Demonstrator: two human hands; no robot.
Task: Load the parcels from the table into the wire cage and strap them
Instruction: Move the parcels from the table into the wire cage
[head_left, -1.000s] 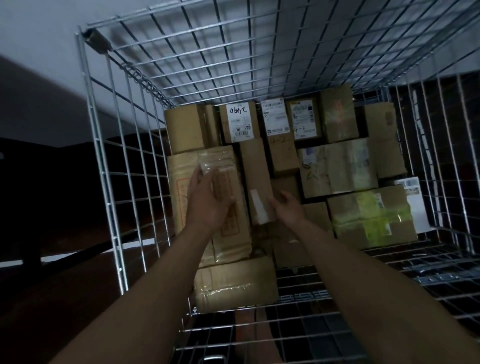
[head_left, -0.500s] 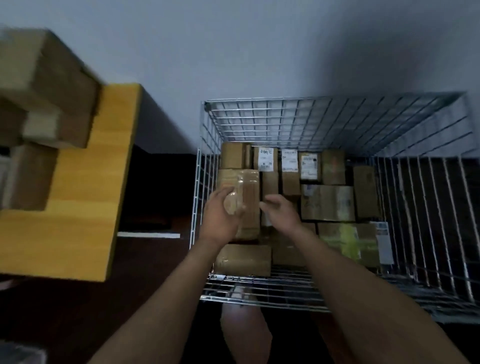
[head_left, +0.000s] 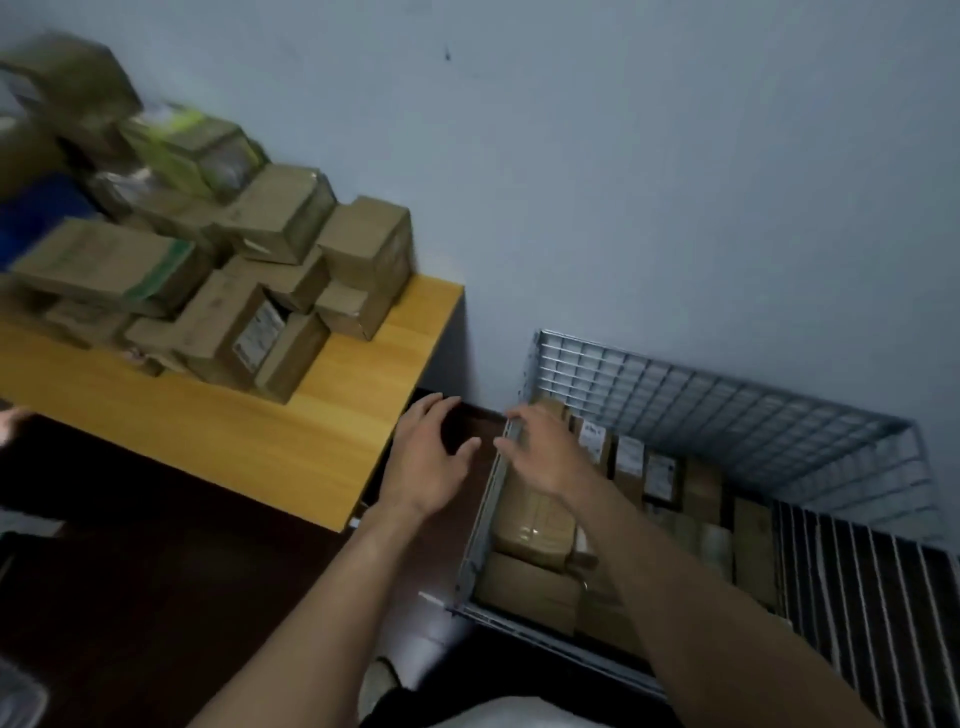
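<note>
"Parcels (head_left: 228, 291), where are they?"
"Brown cardboard ones sit heaped on the wooden table (head_left: 291, 436), up against the wall (head_left: 623, 182). Other loaded boxes (head_left: 535, 525) lie packed inside the wire cage (head_left: 727, 415), which stands near the table's right end."
"And the hands?"
"Both hold nothing. The left hand (head_left: 426, 457) hovers over the dark gap between table and cage, fingers spread wide. The right hand (head_left: 540, 452) is above the cage's left rim, fingers straight and apart. Whether the tips touch the wire I cannot tell."
"Anything else?"
"Dark floor (head_left: 130, 597) below. The heap's far left is blurred."
</note>
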